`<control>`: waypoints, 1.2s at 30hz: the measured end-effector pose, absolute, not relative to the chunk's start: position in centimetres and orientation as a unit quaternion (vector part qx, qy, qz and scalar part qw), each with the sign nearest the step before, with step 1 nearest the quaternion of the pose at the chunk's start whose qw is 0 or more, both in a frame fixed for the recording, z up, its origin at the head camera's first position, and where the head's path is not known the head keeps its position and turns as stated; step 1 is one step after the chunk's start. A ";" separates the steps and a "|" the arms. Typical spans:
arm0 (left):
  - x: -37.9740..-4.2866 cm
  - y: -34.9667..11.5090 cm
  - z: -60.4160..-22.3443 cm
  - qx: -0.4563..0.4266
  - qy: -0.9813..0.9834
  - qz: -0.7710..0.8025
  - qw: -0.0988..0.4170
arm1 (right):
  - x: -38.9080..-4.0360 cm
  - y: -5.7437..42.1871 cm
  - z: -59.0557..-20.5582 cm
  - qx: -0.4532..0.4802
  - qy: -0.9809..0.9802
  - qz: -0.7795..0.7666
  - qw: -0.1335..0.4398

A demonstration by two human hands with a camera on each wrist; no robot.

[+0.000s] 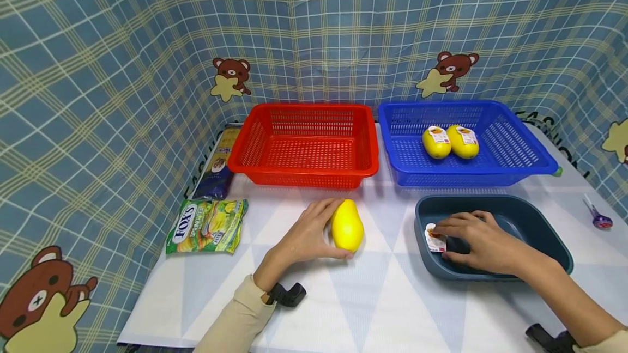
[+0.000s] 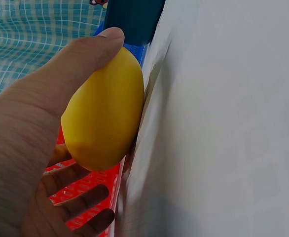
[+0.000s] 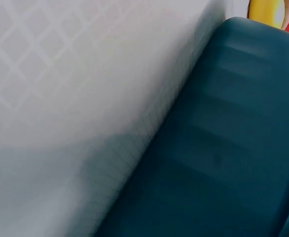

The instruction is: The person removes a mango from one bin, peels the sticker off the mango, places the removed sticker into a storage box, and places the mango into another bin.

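Observation:
A yellow mango [image 1: 347,226] rests on the table, with my left hand [image 1: 310,230] gripping it from the left. In the left wrist view, the thumb [image 2: 92,52] lies along one end of the mango [image 2: 107,111], and the fingers [image 2: 80,182] spread at its other end. My right hand [image 1: 473,237] reaches into a dark teal basin [image 1: 527,227]. Its fingertips touch a white printed label [image 1: 435,243] at the basin's left side; whether they pinch it I cannot tell. The right wrist view shows the basin [image 3: 218,128] but hides that hand's fingers.
A red basket [image 1: 304,170] stands behind the left hand. Beside it, a blue basket [image 1: 476,170] holds two labelled mangoes [image 1: 450,142]. A green candy bag [image 1: 208,226] and a dark blue packet [image 1: 216,170] lie at left; a wrapped lollipop [image 1: 601,219] is at far right.

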State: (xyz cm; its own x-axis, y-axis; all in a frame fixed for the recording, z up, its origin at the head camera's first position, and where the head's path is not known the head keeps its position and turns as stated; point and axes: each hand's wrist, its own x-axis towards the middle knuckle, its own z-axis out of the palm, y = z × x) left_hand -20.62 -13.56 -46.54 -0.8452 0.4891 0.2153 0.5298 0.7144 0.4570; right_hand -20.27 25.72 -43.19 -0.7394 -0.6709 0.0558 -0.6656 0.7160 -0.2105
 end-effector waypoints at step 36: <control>-20.8 -13.7 -46.6 -0.278 -0.926 -0.251 0.033 | -20.4 19.7 -37.9 -0.367 0.912 -0.176 -0.055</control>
State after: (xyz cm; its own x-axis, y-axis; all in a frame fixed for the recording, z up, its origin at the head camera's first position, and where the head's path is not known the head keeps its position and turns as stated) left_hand -20.80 -13.66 -46.62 -0.8429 0.4989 0.2016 0.5324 0.7189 0.4470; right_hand -20.39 19.65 -37.86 -0.7241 -0.6505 0.2292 -0.6891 0.6685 -0.2797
